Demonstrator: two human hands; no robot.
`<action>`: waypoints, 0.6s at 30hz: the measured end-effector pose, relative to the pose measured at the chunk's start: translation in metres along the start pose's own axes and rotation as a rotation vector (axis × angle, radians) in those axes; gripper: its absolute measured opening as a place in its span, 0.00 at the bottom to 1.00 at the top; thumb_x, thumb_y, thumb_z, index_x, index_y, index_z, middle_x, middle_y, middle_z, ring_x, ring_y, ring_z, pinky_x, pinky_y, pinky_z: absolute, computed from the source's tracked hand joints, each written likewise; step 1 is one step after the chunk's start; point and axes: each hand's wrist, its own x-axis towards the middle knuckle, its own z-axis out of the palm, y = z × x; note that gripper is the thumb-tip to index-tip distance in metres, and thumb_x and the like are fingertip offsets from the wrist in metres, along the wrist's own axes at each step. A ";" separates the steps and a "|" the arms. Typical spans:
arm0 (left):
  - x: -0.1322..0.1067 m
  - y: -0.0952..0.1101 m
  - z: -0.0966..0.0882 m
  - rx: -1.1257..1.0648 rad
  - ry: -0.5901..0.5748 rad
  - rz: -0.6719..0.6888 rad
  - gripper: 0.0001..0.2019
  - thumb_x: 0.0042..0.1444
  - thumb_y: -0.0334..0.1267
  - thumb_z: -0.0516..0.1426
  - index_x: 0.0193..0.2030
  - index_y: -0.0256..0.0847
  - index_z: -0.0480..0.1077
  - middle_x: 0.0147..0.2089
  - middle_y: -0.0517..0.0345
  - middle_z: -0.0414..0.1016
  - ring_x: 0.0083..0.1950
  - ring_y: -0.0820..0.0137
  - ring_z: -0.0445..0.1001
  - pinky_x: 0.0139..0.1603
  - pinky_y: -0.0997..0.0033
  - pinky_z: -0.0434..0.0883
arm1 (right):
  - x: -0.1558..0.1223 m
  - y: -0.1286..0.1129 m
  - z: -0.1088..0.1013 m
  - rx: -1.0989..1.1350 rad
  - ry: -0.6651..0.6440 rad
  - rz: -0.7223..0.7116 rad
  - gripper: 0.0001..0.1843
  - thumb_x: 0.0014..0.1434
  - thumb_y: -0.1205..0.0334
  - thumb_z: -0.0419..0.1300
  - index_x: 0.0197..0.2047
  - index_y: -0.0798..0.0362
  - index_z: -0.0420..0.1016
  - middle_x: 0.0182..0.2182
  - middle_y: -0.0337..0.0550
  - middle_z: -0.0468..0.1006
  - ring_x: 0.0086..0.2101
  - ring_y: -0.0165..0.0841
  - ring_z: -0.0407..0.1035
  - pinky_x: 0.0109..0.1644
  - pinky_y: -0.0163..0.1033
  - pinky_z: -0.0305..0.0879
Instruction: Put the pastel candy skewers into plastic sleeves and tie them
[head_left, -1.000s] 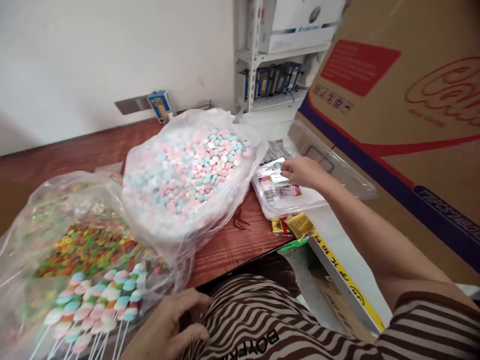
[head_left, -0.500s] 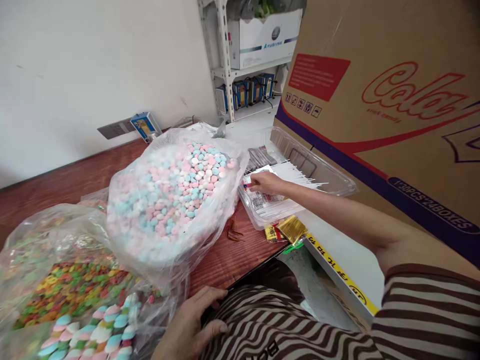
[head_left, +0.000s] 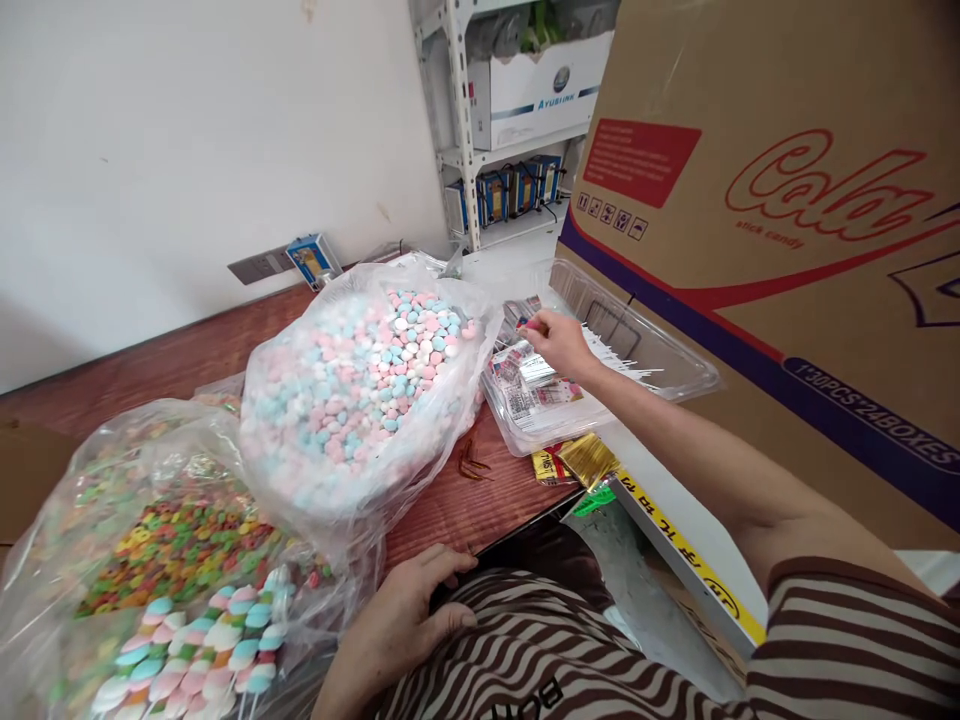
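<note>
My right hand (head_left: 561, 342) reaches over a transparent plastic tray (head_left: 517, 440), its fingers pinched on a small pinkish-red thing I cannot make out. Under and around it in the tray lie printed cards or packets (head_left: 517, 390) and a bundle of thin white sticks (head_left: 626, 362). Near the table's front edge my left hand (head_left: 409, 615) rests, thumb and fingers apart, holding nothing. Beyond it stands a big plastic bag of pink, blue and white candies (head_left: 360, 370). Skewered marshmallow-like candies (head_left: 202, 650) lie at lower left, beside a bag of colourful ring-shaped candies (head_left: 176, 545).
A large cardboard carton (head_left: 787, 200) stands on the right. Gold twist ties (head_left: 590, 460) and a few brown ties (head_left: 471, 462) lie at the front of the reddish wooden table (head_left: 435, 510). Behind is a white metal shelf (head_left: 466, 130) with boxes.
My right hand has moved from the tray's left edge farther back and right over the tray, exposing printed cards. My left hand stays at the table edge; the view has shifted slightly.
</note>
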 end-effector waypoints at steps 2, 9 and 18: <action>0.011 0.006 0.005 -0.081 -0.025 0.039 0.23 0.57 0.45 0.66 0.59 0.46 0.76 0.54 0.49 0.81 0.53 0.58 0.77 0.56 0.62 0.71 | -0.016 -0.019 -0.004 0.263 0.022 0.037 0.13 0.63 0.51 0.61 0.32 0.51 0.71 0.23 0.38 0.74 0.26 0.35 0.70 0.32 0.40 0.69; 0.082 0.037 0.041 -1.095 -0.063 0.326 0.58 0.30 0.54 0.78 0.72 0.52 0.63 0.73 0.43 0.63 0.71 0.46 0.65 0.70 0.45 0.63 | -0.142 -0.106 0.023 1.066 -0.111 0.209 0.17 0.55 0.48 0.72 0.34 0.49 0.72 0.28 0.34 0.76 0.25 0.29 0.69 0.29 0.35 0.70; 0.075 0.035 0.022 -1.388 1.018 0.231 0.12 0.49 0.39 0.72 0.39 0.42 0.77 0.39 0.59 0.80 0.43 0.70 0.78 0.57 0.66 0.72 | -0.183 -0.101 0.053 0.947 -0.244 0.154 0.11 0.58 0.53 0.70 0.36 0.49 0.76 0.31 0.36 0.78 0.33 0.31 0.70 0.42 0.36 0.69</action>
